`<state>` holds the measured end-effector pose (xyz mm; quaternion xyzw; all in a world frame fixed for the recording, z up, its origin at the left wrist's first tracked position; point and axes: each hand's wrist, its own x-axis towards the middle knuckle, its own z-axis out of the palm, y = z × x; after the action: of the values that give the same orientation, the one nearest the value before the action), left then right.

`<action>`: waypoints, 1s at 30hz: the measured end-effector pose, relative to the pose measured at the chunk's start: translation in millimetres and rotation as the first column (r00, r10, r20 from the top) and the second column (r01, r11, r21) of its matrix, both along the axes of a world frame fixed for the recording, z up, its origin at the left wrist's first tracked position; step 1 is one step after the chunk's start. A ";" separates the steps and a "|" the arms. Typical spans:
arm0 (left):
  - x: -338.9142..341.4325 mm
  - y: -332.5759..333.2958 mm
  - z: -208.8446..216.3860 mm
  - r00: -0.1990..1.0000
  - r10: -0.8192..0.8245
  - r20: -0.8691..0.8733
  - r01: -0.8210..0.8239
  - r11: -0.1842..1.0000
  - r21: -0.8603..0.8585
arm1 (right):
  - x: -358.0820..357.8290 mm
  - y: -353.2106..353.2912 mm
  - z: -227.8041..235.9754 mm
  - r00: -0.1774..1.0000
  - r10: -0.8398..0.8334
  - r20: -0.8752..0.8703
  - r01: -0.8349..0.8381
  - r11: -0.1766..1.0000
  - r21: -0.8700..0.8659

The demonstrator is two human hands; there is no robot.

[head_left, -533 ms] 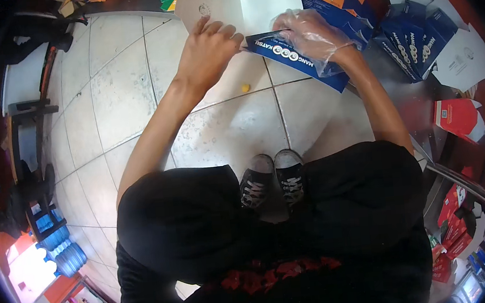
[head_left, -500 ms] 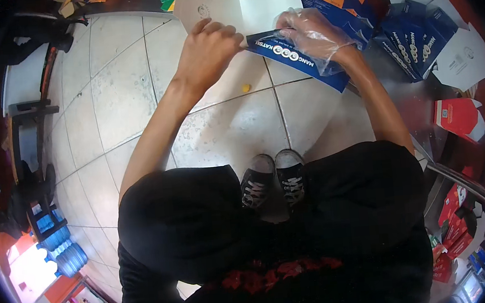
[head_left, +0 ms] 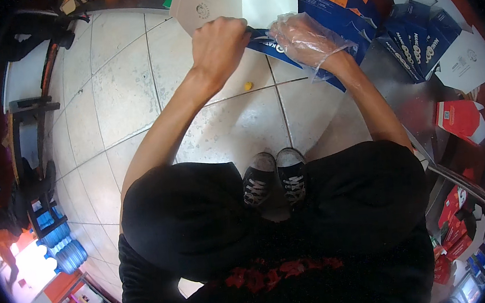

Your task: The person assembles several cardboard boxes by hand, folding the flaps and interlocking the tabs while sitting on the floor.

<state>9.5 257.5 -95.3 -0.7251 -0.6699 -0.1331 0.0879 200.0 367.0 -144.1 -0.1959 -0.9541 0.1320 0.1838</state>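
Observation:
A partly folded cardboard food box (head_left: 218, 3), white inside with blue and orange outer faces, is held at the top of the view between both hands. My bare left hand (head_left: 219, 47) is closed on the left corner of its near blue wall, fingers curled over the edge. Wearing a clear plastic glove, my right hand (head_left: 308, 42) grips the same wall farther right, its fingertips close to the left hand. Both hands cover much of that wall's print. A blue flap sticks out below the right wrist.
Several flat blue cartons (head_left: 418, 49) lie fanned at the right, with a red carton (head_left: 462, 121) nearer. More red cartons (head_left: 457, 231) sit at lower right. A small yellow bit (head_left: 248, 86) lies on the tiled floor (head_left: 125, 92). Blue water jugs (head_left: 70, 256) stand at lower left.
My left hand has shifted slightly right and rolled over the box's corner. The right hand has slid a little left, so the two are closer, and the near wall is more covered.

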 end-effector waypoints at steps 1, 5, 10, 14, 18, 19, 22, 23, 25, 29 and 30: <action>-2.9 0.4 -0.7 0.998 0.009 0.054 -0.009 1.000 0.003 | -0.5 0.2 -0.6 1.000 0.012 -0.011 -0.012 1.000 0.018; 3.1 2.6 -0.5 0.999 -0.041 -0.032 0.040 0.999 -0.013 | -1.9 -0.5 -11.4 0.999 0.007 -0.039 -0.006 1.000 0.018; 16.4 4.5 2.5 0.926 -0.236 -0.295 0.225 0.972 -0.071 | -4.1 -7.4 -8.1 0.995 0.022 -0.101 -0.018 0.999 0.031; 18.2 18.5 11.9 0.846 -0.322 -0.424 0.265 0.945 -0.189 | -7.0 -11.3 -18.5 0.978 -0.032 -0.204 0.025 0.999 -0.033; 9.6 21.0 5.1 0.850 -0.275 -0.449 0.275 0.959 -0.067 | -6.9 -8.9 -20.6 0.969 -0.048 -0.244 0.058 0.998 0.035; 9.4 16.2 2.9 0.866 -0.216 -0.450 0.240 0.971 -0.006 | -5.3 -12.7 -17.9 0.951 -0.072 -0.301 0.081 0.997 0.018; 8.2 3.0 -9.6 0.908 -0.137 -0.396 0.183 0.980 0.081 | -1.1 -14.2 -20.4 0.926 -0.086 -0.367 0.103 0.994 0.025; 7.6 -0.1 -15.8 0.921 -0.128 -0.369 0.173 0.981 0.093 | 1.0 -14.3 -22.3 0.925 -0.083 -0.372 0.104 0.994 0.037; 2.7 -7.4 -26.7 0.941 -0.140 -0.308 0.182 0.977 0.111 | 0.8 -19.3 -15.0 0.935 -0.056 -0.351 0.064 0.998 0.011; 7.1 -10.4 -42.3 0.962 -0.272 0.011 0.268 0.952 0.147 | 5.7 -11.5 -31.0 0.954 0.032 -0.297 -0.007 0.996 0.087; 3.3 -9.5 -49.0 0.959 -0.276 0.066 0.263 0.952 0.158 | -1.0 -14.9 -33.5 0.971 -0.018 -0.240 0.052 0.990 0.134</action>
<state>12.8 248.0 -144.3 -0.7948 -0.5560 -0.2249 0.0929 199.0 352.0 -177.6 -0.1821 -0.9284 0.0843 0.3126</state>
